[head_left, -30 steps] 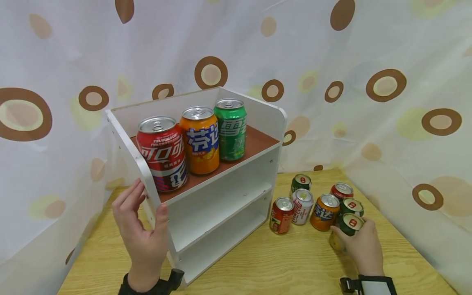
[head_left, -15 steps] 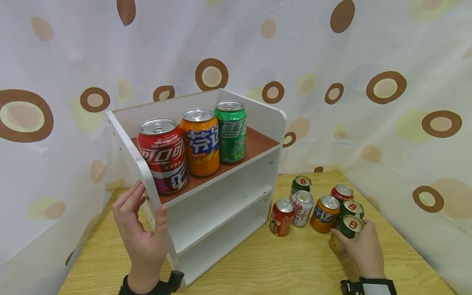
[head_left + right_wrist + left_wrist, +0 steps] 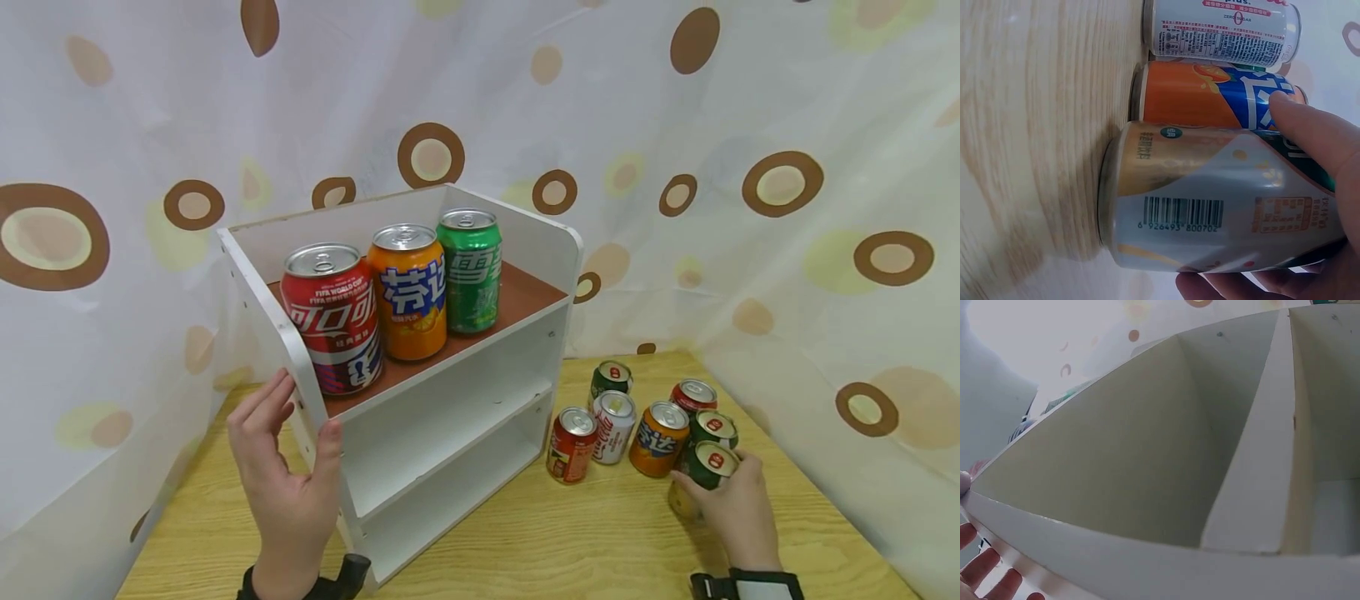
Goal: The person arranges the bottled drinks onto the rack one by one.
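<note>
Green at the top and gold and silver lower down, a drink can (image 3: 1210,194) is grasped by the right hand (image 3: 738,510) on the right of the table (image 3: 525,537), with the thumb laid on one side and the fingers on the other. The can is held upright, and a barcode is shown on its side; whether its base is touching the wood cannot be told. Just beyond it, another green can (image 3: 714,426) is seen, followed by a dark red can (image 3: 693,393) farther off. To the left, a small orange can (image 3: 659,439), a white can (image 3: 614,427) and a small red can (image 3: 572,446) are lined up close together, and a far green can (image 3: 611,377) is partly hidden by the white one. On the left of the scene, the side of a white shelf unit (image 3: 442,417) is touched by the left hand (image 3: 288,483), whose fingers are extended and relaxed along the outer face, with the thumb spread toward the front. On the reddish-brown top of the unit, a large red can (image 3: 330,321), a large orange can (image 3: 410,304) and a bright green can (image 3: 470,279) are stood upright from near left to far right. The far side is covered by a patterned sheet (image 3: 487,92).
</note>
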Demonstrator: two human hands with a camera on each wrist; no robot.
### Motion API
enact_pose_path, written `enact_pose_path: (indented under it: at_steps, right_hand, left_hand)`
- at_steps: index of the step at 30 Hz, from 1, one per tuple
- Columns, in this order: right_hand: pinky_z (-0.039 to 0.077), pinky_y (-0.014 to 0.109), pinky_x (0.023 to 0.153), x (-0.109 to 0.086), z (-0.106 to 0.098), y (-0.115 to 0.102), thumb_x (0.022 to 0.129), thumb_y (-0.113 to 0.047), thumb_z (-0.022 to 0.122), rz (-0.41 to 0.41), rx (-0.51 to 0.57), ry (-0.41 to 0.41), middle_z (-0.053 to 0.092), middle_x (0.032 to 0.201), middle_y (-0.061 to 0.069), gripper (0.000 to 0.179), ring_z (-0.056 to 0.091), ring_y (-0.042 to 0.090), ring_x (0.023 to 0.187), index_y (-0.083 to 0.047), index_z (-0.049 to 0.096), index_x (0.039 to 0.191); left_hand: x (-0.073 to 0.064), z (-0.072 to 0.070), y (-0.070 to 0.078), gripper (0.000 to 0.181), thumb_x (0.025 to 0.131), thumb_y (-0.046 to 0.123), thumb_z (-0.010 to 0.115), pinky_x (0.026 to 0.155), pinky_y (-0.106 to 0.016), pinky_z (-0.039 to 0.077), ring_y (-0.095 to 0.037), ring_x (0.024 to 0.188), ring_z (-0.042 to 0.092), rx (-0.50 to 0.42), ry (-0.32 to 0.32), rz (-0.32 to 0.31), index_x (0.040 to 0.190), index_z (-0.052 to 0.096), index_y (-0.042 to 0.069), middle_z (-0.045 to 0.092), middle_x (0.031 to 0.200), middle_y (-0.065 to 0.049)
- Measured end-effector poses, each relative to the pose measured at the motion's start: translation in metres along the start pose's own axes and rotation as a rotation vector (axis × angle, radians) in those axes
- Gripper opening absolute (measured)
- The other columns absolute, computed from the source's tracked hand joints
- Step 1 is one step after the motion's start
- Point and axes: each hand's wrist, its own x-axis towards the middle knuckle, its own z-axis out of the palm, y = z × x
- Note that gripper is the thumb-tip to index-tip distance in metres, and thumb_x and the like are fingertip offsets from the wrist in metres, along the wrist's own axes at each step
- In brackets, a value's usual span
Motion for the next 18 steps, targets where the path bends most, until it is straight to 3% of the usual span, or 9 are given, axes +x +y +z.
enact_pose_path:
  at_steps: [6, 18]
  right_hand:
    - [0.045, 0.068, 0.098, 0.0002, -0.0013, 0.0036, 0.084, -0.036, 0.085, -0.012, 0.035, -0.05, 0.033, 0.142, 0.045, 0.115, 0.046, 0.061, 0.125, 0.015, 0.009, 0.154]
    - [0.049, 0.067, 0.093, -0.0034, -0.003, 0.0054, 0.084, -0.038, 0.085, -0.024, 0.008, 0.009, 0.044, 0.137, 0.044, 0.107, 0.052, 0.059, 0.12, 0.017, 0.022, 0.151]
  left_hand:
    - [0.0004, -0.0017, 0.0013, 0.063, 0.1, 0.04, 0.066, 0.103, -0.02, 0.04, -0.01, 0.13, 0.045, 0.015, -0.018, -0.01, 0.135, 0.053, -0.01, 0.052, 0.142, -0.01]
    - [0.0018, -0.003, 0.0021, 0.064, 0.101, 0.043, 0.064, 0.102, -0.02, 0.039, -0.009, 0.131, 0.045, 0.027, -0.038, -0.007, 0.136, 0.052, -0.009, 0.052, 0.142, -0.012]
